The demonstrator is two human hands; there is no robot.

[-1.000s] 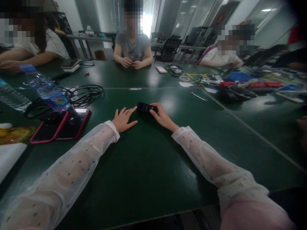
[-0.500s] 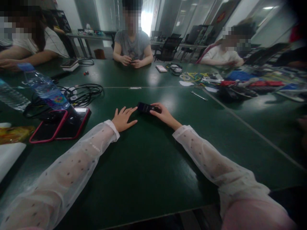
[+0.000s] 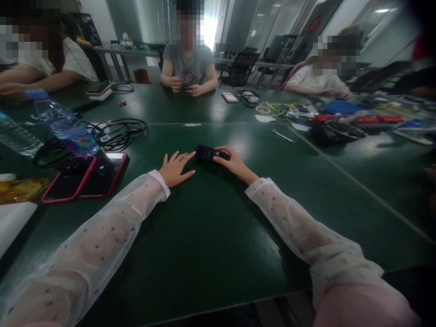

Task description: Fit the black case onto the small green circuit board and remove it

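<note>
Shifted slightly right: black device [image 3: 205, 153], probably light, stiff, slippery; right hand [image 3: 235, 164] pinching long edges, sound hold; left hand [image 3: 175, 170] spread.

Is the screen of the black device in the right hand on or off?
Probably on: the screen shows faint pale marks on dark blue, too small to read.

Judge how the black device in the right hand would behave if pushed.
Its straight-edged body suggests the black device is stiff. Low and boxy, it would probably slide over the glossy green table rather than roll.
</note>
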